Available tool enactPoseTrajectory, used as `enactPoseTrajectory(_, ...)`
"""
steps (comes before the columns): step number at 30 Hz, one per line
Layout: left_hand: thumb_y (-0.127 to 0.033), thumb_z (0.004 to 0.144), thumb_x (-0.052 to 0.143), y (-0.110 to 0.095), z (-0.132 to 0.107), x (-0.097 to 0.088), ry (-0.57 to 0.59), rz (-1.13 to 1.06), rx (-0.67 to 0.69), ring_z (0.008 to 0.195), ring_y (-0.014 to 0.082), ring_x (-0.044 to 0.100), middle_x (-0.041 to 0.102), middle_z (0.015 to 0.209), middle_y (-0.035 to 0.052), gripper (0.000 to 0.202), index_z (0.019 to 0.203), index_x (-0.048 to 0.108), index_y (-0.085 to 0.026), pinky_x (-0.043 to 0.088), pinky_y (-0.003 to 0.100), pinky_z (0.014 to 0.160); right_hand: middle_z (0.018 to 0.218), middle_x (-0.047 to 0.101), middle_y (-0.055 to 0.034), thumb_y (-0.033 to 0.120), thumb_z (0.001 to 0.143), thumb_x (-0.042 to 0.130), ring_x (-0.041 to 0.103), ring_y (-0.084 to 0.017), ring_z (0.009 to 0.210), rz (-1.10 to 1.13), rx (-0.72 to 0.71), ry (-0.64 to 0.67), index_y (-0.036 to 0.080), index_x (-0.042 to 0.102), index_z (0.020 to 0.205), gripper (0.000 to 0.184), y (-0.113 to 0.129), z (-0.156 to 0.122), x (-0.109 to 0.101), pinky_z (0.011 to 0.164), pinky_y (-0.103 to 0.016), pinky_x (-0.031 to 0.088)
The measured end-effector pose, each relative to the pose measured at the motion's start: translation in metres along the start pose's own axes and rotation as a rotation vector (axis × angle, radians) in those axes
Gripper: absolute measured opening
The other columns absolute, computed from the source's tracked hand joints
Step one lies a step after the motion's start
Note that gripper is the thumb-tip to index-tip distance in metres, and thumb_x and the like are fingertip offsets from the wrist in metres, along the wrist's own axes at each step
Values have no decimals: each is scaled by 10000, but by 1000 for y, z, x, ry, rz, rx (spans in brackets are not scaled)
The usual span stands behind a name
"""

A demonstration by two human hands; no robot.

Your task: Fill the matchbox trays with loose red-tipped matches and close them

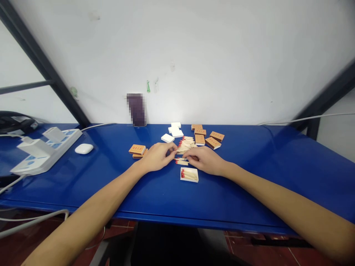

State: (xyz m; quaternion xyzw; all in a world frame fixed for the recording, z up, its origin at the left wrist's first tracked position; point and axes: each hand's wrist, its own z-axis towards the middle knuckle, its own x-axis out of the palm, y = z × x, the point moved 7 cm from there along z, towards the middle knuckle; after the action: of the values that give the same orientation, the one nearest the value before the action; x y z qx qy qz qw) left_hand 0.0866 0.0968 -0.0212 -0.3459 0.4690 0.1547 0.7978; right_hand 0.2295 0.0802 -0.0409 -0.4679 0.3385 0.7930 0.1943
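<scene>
My left hand (161,156) rests at the left side of a loose pile of red-tipped matches (186,145), thumb and forefinger closed near the match heads. What they pinch, if anything, is too small to make out. From the right, my right hand (207,160) bends over the near edge of the pile, fingertips closed on the stick ends of a few matches. Between the two hands lies a short row of matches (182,162), heads to the left. Just nearer to me is an open white matchbox tray (189,180), partly filled with matches.
Several white matchbox trays (175,132) lie behind the pile. Orange matchbox sleeves (200,139) are scattered at the back right, with stacked matchboxes (137,149) beside my left hand. Further left are a white earbud case (84,149) and a power strip (47,151) on the blue table (155,201).
</scene>
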Motion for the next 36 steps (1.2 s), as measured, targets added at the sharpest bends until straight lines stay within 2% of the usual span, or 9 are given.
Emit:
enactPoseTrajectory(4, -271, 909, 480, 3, 1, -2, 13, 114, 7, 715, 156, 605, 688, 834, 36, 206, 960, 657, -179, 430, 266, 664, 790, 706, -23, 149, 886, 506, 576, -139, 652, 9, -20, 10, 207, 720, 996, 248, 2, 0, 0, 637, -252, 394)
enactPoseTrajectory(11, -249, 920, 472, 1, 0, 1, 43, 123, 58, 758, 161, 599, 664, 854, 39, 201, 967, 654, -177, 432, 272, 696, 769, 705, -23, 162, 887, 511, 578, -134, 634, 47, -18, -44, 205, 723, 1011, 250, 2, -1, -2, 631, -250, 402)
enactPoseTrajectory(19, -235, 929, 464, -1, -1, 6, 82, 118, 97, 785, 158, 574, 609, 891, 41, 200, 957, 656, -187, 423, 266, 697, 578, 550, 36, 196, 891, 511, 487, -115, 529, 42, 65, -91, 186, 669, 1051, 225, -1, -2, -6, 570, -235, 347)
enactPoseTrajectory(26, -288, 957, 451, -2, -1, 7, 108, 116, 98, 818, 161, 583, 596, 921, 46, 249, 982, 683, -202, 445, 275, 754, 586, 550, 32, 180, 855, 554, 475, -105, 538, 43, 51, -47, 178, 657, 843, 104, 2, 0, -4, 572, -226, 332)
enactPoseTrajectory(32, -321, 972, 444, -2, -2, 9, 122, 136, 93, 835, 165, 593, 597, 939, 48, 291, 1090, 694, -232, 454, 280, 771, 589, 549, 30, 177, 868, 538, 474, -105, 538, 52, 33, -34, 175, 655, 834, 122, 3, 0, -5, 567, -224, 325)
enactPoseTrajectory(36, -292, 974, 431, -4, -1, 5, 73, 145, 89, 824, 168, 593, 622, 901, 50, 304, 1129, 676, -204, 448, 279, 751, 632, 589, 10, 183, 888, 516, 499, -115, 565, 45, 31, -32, 171, 671, 872, 156, 3, 0, -4, 586, -230, 337)
